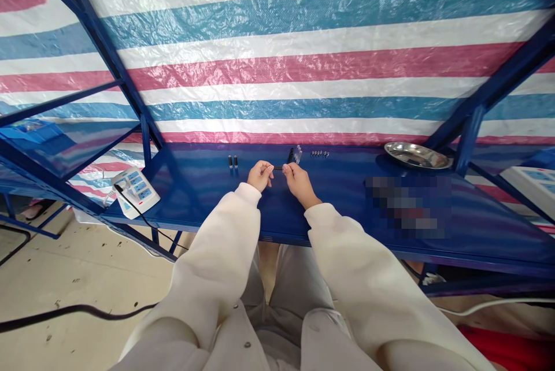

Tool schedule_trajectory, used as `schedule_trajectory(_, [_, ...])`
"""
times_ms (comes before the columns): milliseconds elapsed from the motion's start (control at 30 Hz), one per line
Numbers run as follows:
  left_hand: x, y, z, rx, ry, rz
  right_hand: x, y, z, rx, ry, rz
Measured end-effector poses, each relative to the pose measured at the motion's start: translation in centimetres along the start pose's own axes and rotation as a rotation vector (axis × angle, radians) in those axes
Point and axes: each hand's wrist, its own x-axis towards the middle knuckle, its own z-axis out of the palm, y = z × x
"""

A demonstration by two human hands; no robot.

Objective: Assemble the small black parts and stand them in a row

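Note:
A thin black rod (278, 168) spans the gap between my hands above the blue table. My left hand (260, 175) pinches its left end, while the fingers of my right hand (300, 183) close on the right end. The fingertips hide both ends, and the rod's exact kind is too small to tell. Left of my hands, two short black cylinders (233, 162) with pale lower ends lie side by side. Just beyond my right hand are several clear plastic pieces (298, 154) with dark pieces (291, 156) beside them. Further right, several small shiny metal parts (319, 154) form a row.
A round metal dish (417, 155) sits at the table's back right. On the left end of the blue table (195, 197) lies a white power strip (136, 192) with a black cable. Blue frame posts rise at both sides, with a striped sheet (303, 65) behind. A blurred patch covers the right.

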Motion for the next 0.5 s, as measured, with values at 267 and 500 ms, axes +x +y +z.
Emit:
schedule_trajectory(267, [-0.13,-0.24,-0.02,0.137,0.08,0.038,-0.03,-0.08,0.14,0.012,0.001,-0.02])
schedule_trajectory(500, [-0.39,0.2,0.01,0.182,0.134,0.042,-0.05,-0.06,0.18,0.012,-0.018,-0.019])
